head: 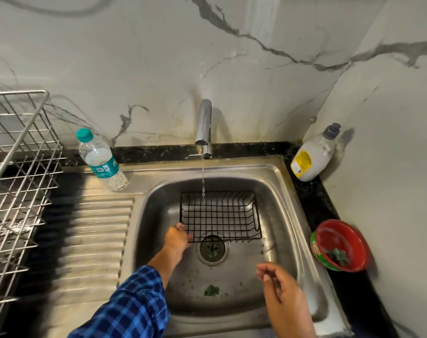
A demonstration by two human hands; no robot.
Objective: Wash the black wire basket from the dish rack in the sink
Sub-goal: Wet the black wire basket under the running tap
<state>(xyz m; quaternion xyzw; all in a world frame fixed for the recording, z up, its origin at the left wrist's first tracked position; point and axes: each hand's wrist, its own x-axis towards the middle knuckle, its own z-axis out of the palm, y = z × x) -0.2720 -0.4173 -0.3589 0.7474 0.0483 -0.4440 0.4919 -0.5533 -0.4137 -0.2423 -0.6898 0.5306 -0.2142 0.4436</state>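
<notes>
head cam, and it's the black wire basket (pixel 219 215) front and centre, down in the sink (pixel 280 215) basin, open side up, near edge just over the drain (pixel 212 248). can't tell if it lies flat or is tipped a bit. looks light and stiff, thin coated wire, so prob an easy one-hand lift, but wet wire will likely be slippery. best hold by the look of it: the rim wire at a corner or along a short side, not the fine inner bars. looks-wise: rectangular, square mesh floor, close upright bars on the back wall, glossy black, no obvious grime from here.

left hand (pixel 178 237) has the near-left corner, thumb & fingers curled round the rim wire. right hand (pixel 278 281) hovers over the front of the basin, fingers loosely curled, holding nothing afaict.

thin stream (pixel 203 176) from the tap (pixel 204 125) lands at the basket's back edge. green scraps (pixel 211 290) lie on the basin floor near the front.

further out: silver dish rack (pixel 20 167) on the left, water bottle (pixel 99 159) beside it, soap bottle (pixel 312 157) in the corner, red bowl (pixel 341 245) on the right counter.
</notes>
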